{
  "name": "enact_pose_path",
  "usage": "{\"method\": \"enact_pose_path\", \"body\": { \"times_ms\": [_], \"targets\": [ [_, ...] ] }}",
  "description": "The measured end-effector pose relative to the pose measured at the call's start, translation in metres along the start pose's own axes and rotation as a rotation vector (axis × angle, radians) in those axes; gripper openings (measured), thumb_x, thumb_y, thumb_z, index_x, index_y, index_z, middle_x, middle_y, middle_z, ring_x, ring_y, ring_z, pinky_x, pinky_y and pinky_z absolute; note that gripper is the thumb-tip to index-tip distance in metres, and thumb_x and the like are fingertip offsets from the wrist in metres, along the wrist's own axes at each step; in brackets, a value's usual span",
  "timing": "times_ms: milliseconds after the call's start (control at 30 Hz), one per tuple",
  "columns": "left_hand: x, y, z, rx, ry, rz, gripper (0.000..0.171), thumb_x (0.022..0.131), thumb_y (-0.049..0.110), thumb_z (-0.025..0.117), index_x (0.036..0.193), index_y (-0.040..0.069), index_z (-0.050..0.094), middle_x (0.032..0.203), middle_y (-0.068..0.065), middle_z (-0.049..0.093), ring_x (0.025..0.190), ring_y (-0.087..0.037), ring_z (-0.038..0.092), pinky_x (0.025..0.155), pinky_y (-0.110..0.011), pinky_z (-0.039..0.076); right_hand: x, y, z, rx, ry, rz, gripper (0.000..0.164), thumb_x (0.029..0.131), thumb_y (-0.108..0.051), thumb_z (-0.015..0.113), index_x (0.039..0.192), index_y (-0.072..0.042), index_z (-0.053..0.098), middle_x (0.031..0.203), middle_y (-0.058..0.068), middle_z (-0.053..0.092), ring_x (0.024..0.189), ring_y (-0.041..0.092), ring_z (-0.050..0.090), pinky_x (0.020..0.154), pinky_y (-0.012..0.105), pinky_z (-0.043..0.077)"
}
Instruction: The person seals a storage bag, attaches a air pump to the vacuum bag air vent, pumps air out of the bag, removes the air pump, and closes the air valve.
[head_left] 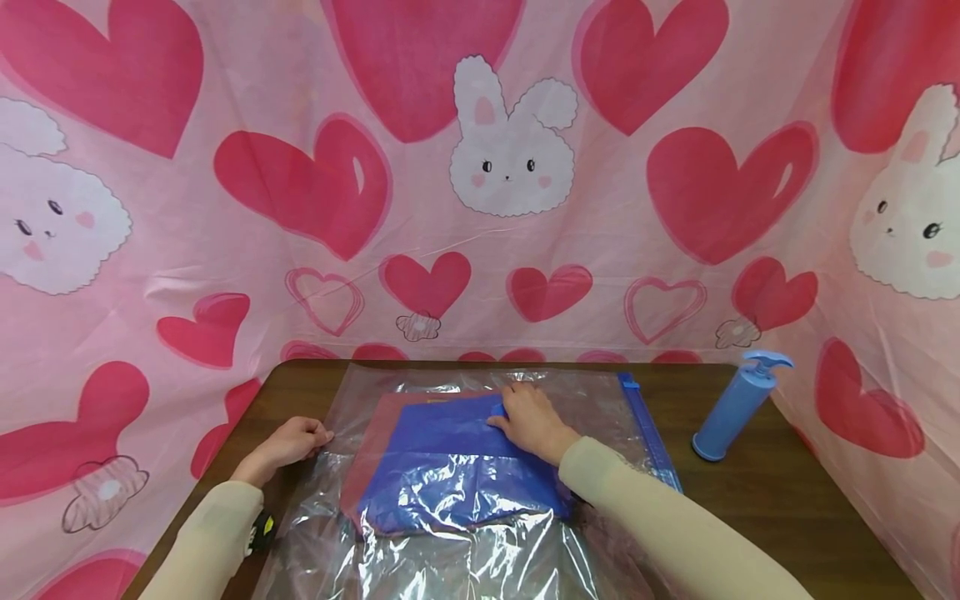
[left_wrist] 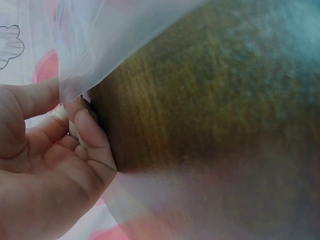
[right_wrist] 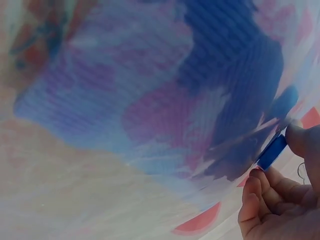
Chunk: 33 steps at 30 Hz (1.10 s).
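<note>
A large clear plastic storage bag lies on the table with a blue zip strip along its right side. Folded blue cloth and red cloth show through the plastic. My left hand pinches the bag's left edge between thumb and fingers; in the left wrist view that clear edge is lifted off the wood. Over the upper right of the blue cloth, my right hand pinches a small blue cap-like piece at the bag's surface.
A blue hand pump with a T-shaped handle stands on the dark wooden table at the right. Beside the left sleeve is a small dark object. A pink heart-and-rabbit curtain encloses the back and sides.
</note>
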<state>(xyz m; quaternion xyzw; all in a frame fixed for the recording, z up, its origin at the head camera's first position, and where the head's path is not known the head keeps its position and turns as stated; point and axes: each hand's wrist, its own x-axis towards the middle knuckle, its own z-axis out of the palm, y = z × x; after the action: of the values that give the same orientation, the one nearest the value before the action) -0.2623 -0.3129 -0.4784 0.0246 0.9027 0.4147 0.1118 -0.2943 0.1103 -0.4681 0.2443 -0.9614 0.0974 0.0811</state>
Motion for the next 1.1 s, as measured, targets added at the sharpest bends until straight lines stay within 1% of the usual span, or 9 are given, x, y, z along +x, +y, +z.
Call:
{"method": "enact_pose_path", "body": {
  "times_ms": [100,200,367,533,633,700,800,900,1100],
  "targets": [
    [-0.0001,0.0004,-0.0001,-0.001,-0.001,-0.008,0.028,0.105,0.011,0.061,0.079,0.000,0.061,0.067,-0.004,0.047,0.067,-0.022,0.049,0.067,-0.036,0.040,0.0001,0.0015,0.0020,0.015,0.017,-0.019,0.048,0.095,-0.036,0.080,0.117,0.005,0.068,0.105,0.020,0.068,0.104,0.038,0.066,0.097,0.052,0.053],
    [-0.0005,0.0006,-0.0003,-0.002,-0.005,-0.012,0.028,0.105,0.011,0.061,0.079,0.000,0.061,0.067,-0.004,0.048,0.067,-0.022,0.049,0.067,-0.036,0.041,0.0004,0.0031,0.0027,0.025,0.017,-0.027,0.044,0.095,-0.032,0.081,0.116,0.004,0.068,0.105,0.019,0.068,0.103,0.037,0.066,0.096,0.053,0.053],
    [-0.0002,-0.0001,-0.0005,-0.006,-0.003,-0.014,0.028,0.105,0.011,0.061,0.079,0.000,0.061,0.067,-0.004,0.048,0.067,-0.022,0.049,0.067,-0.036,0.041,0.0013,0.0043,0.0018,0.013,-0.001,-0.038,0.042,0.096,-0.029,0.080,0.122,0.002,0.067,0.109,0.018,0.068,0.106,0.037,0.066,0.096,0.055,0.052],
    [0.0003,-0.0009,-0.0005,0.002,-0.006,-0.006,0.029,0.105,0.012,0.060,0.079,0.000,0.060,0.067,-0.004,0.048,0.067,-0.022,0.049,0.066,-0.036,0.040,0.0000,0.0028,-0.0014,0.009,-0.014,-0.051,0.043,0.096,-0.026,0.079,0.124,0.003,0.066,0.109,0.018,0.066,0.106,0.037,0.065,0.097,0.056,0.051],
    [0.0003,-0.0006,-0.0005,-0.002,-0.001,-0.019,0.028,0.105,0.012,0.061,0.078,0.001,0.061,0.067,-0.004,0.048,0.066,-0.022,0.049,0.066,-0.035,0.041,-0.0009,0.0016,-0.0028,-0.004,-0.030,-0.040,0.046,0.096,-0.028,0.078,0.128,0.003,0.065,0.115,0.019,0.066,0.111,0.038,0.064,0.100,0.056,0.050],
    [0.0001,-0.0005,-0.0008,0.006,-0.006,-0.012,0.028,0.105,0.012,0.061,0.079,0.000,0.061,0.067,-0.004,0.048,0.066,-0.022,0.049,0.066,-0.036,0.040,-0.0012,0.0012,-0.0031,-0.025,-0.042,-0.022,0.051,0.097,-0.034,0.077,0.131,0.002,0.064,0.122,0.020,0.065,0.117,0.038,0.062,0.103,0.057,0.048],
    [0.0001,-0.0003,-0.0009,0.000,0.000,-0.024,0.028,0.104,0.011,0.061,0.078,0.001,0.061,0.067,-0.004,0.048,0.066,-0.022,0.049,0.067,-0.036,0.041,-0.0012,0.0008,-0.0027,-0.059,-0.045,0.012,0.058,0.098,-0.044,0.074,0.134,0.000,0.063,0.129,0.020,0.064,0.124,0.037,0.059,0.107,0.057,0.045],
    [-0.0004,0.0001,-0.0009,0.003,-0.002,-0.020,0.028,0.104,0.011,0.061,0.079,0.001,0.061,0.067,-0.004,0.048,0.067,-0.022,0.049,0.067,-0.036,0.041,-0.0010,0.0005,-0.0011,-0.063,-0.022,0.030,0.059,0.098,-0.049,0.072,0.131,0.000,0.065,0.127,0.020,0.066,0.124,0.038,0.060,0.107,0.057,0.045],
    [-0.0006,-0.0008,-0.0005,-0.005,-0.001,-0.021,0.027,0.105,0.011,0.061,0.080,0.001,0.061,0.067,-0.004,0.048,0.067,-0.023,0.050,0.068,-0.037,0.041,-0.0003,0.0006,0.0015,-0.042,-0.004,0.017,0.052,0.097,-0.041,0.076,0.123,0.002,0.068,0.117,0.020,0.069,0.115,0.039,0.065,0.102,0.056,0.050]
  ]
}}
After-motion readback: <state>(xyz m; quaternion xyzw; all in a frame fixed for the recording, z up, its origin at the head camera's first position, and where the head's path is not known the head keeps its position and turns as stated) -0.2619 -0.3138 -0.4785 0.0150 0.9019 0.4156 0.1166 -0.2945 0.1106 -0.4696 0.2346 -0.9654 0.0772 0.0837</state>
